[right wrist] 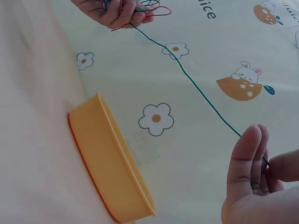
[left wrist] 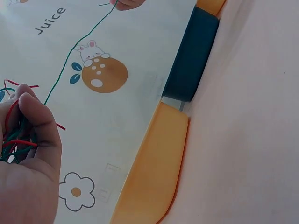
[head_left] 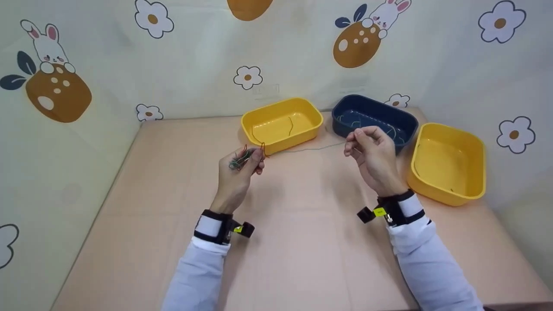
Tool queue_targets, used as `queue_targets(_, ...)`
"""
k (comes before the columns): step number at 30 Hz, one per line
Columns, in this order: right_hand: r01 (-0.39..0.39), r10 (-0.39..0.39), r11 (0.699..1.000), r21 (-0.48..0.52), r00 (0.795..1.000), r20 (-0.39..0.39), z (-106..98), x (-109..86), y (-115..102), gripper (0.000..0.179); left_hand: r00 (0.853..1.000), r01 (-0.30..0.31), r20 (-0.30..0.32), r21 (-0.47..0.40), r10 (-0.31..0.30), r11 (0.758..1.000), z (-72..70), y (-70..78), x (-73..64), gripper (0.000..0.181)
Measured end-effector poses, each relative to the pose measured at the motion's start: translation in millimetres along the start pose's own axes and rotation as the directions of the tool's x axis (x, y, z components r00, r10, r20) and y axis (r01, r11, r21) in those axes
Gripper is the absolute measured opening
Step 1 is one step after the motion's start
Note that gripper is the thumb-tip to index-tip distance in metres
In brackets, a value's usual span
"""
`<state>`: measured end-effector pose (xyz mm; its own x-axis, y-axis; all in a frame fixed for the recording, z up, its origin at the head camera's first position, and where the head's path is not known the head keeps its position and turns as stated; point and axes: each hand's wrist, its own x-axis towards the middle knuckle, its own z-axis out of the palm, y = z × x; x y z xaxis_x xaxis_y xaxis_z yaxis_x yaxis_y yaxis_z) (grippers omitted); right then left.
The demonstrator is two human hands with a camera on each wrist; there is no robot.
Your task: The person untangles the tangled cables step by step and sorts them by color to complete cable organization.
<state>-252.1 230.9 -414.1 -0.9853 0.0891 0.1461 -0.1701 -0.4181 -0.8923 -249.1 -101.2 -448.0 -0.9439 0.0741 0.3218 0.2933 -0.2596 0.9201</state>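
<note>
My left hand (head_left: 233, 179) holds a tangled bunch of red and green strings (head_left: 238, 164) in its curled fingers, with loops and loose ends sticking out. One green string (right wrist: 196, 86) runs from that bunch across to my right hand (head_left: 376, 164), which pinches its far end between thumb and fingers. The string is drawn out nearly straight, with slight waves, above the table. In the head view the left hand is just left of the back yellow bin (head_left: 287, 144), and the right hand overlaps the front of the dark blue bin (head_left: 341, 128).
Thin strands lie in the back yellow bin, and several green strings (head_left: 392, 131) lie in the dark blue one. A second yellow bin (head_left: 449, 198) stands at the right. The pink tabletop (head_left: 293, 255) meets a patterned wall covering (head_left: 194, 82) behind.
</note>
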Motion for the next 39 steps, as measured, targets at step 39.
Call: queue_targets(39,0.187,-0.511,0.301,-0.935,0.86,0.008,-110,-37.1,-64,0.02,0.999,0.052,-0.002,0.107,-0.052,0.993,2.0,-2.2,-1.1,0.013)
